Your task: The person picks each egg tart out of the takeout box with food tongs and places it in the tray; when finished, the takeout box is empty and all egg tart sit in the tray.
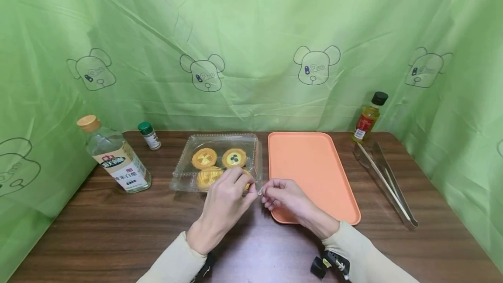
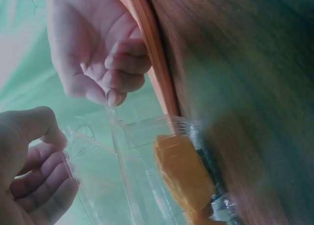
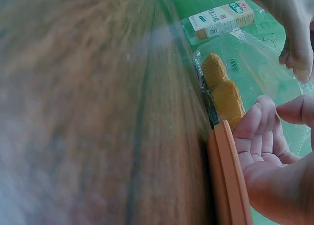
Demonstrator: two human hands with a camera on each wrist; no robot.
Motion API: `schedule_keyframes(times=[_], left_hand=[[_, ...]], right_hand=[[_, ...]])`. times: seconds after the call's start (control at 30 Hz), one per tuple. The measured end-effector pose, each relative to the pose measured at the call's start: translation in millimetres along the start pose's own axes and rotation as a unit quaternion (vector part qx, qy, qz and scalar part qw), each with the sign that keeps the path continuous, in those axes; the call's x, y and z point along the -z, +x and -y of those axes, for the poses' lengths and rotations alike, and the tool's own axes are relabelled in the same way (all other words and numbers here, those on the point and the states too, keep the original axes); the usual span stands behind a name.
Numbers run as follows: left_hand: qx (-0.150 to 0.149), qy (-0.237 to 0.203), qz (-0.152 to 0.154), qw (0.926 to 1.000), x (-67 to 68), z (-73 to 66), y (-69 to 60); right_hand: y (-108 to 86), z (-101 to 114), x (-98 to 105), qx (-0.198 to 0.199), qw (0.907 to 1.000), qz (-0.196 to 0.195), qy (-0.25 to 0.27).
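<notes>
A clear box (image 1: 218,140) of tarts (image 1: 204,159) sits beyond the left grip (image 1: 228,200), which pinches its lid (image 2: 91,146), and left of the right grip (image 1: 287,198), which pinches its near corner, with an orange tray (image 1: 304,156) beyond that grip and tongs (image 1: 382,180) farther right on the worktop (image 1: 118,230)
</notes>
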State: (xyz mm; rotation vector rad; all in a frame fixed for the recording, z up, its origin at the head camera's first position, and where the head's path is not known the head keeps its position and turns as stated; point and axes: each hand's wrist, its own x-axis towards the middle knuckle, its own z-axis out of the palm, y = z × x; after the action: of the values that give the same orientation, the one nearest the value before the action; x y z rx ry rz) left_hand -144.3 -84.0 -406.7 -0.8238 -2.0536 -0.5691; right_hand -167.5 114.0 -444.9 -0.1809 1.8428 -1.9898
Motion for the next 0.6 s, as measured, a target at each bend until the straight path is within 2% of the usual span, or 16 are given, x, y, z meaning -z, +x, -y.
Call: schedule_keyframes(times=[0.17, 0.37, 0.6], left_hand=[[0.0, 0.001, 0.003, 1.0, -1.6, 0.8, -1.2], [-0.001, 0.003, 0.001, 1.0, -2.0, 1.4, -2.6], [-0.003, -0.004, 0.007, 1.0, -3.5, 1.5, -2.3]], right_hand=[[-0.1, 2.5, -2.4, 0.013, 0.9997, -0.011, 0.016], [7.6, 3.6, -12.1, 0.051, 0.9961, -0.062, 0.037], [10.6, 2.6, -16.4, 0.076, 0.9932, -0.088, 0.013]])
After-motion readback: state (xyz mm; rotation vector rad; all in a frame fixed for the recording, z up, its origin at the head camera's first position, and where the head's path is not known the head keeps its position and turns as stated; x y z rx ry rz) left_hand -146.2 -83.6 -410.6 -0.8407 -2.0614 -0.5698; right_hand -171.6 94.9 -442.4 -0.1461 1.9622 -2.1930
